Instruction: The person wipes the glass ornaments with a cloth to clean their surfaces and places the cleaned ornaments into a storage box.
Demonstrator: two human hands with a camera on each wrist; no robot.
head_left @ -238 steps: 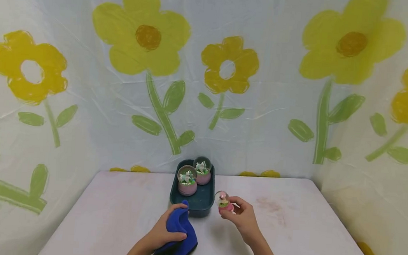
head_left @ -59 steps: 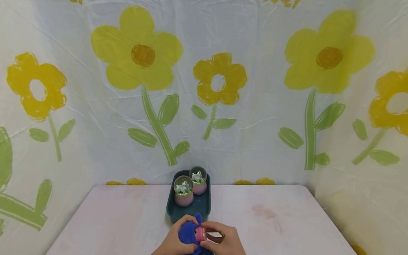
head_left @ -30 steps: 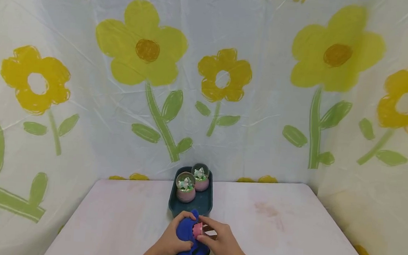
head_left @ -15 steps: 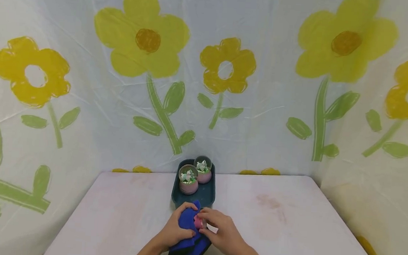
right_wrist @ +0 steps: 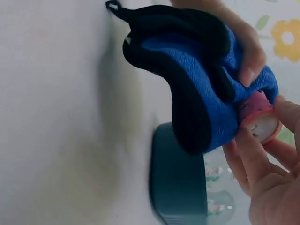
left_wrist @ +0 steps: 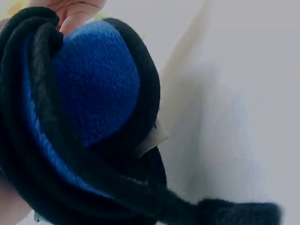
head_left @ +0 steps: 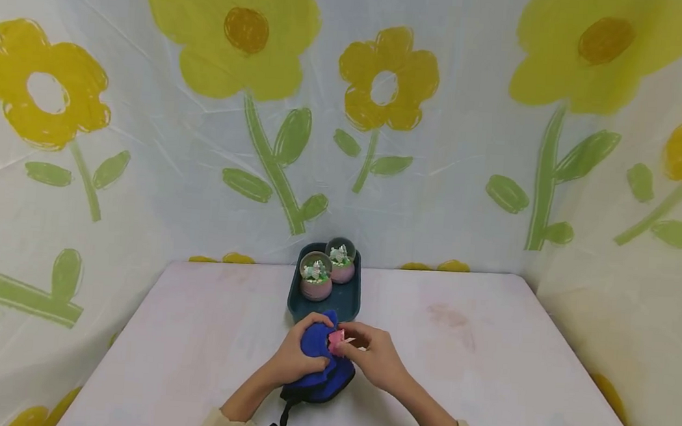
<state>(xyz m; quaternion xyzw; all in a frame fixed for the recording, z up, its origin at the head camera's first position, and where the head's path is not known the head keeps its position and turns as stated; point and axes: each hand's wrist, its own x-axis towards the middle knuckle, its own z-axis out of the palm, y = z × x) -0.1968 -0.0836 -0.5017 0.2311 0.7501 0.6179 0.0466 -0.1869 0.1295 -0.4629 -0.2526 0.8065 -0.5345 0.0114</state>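
My left hand (head_left: 295, 360) grips a blue cloth (head_left: 313, 340) with black edging, bunched around the dome of a small snow globe (head_left: 336, 341). The globe's pink base sticks out of the cloth on the right, and my right hand (head_left: 376, 357) pinches it between thumb and fingers. In the right wrist view the pale underside of the base (right_wrist: 265, 125) faces the camera, and the dome is hidden in the cloth. Folds of the cloth (left_wrist: 101, 84) fill much of the left wrist view, a black loop trailing from its lower end.
Just beyond my hands is a dark teal tray (head_left: 344, 304) on the pale table (head_left: 211, 322). Two larger snow globes with pink bases, one nearer (head_left: 316, 283) and one farther (head_left: 342, 265), stand in it. A flower-printed curtain (head_left: 435, 199) surrounds the table's back and sides.
Earlier the small snow globe was held apart from the cloth, right of the tray; now its dome is inside the cloth. Lately the hands stay together, and the head view has tilted down.
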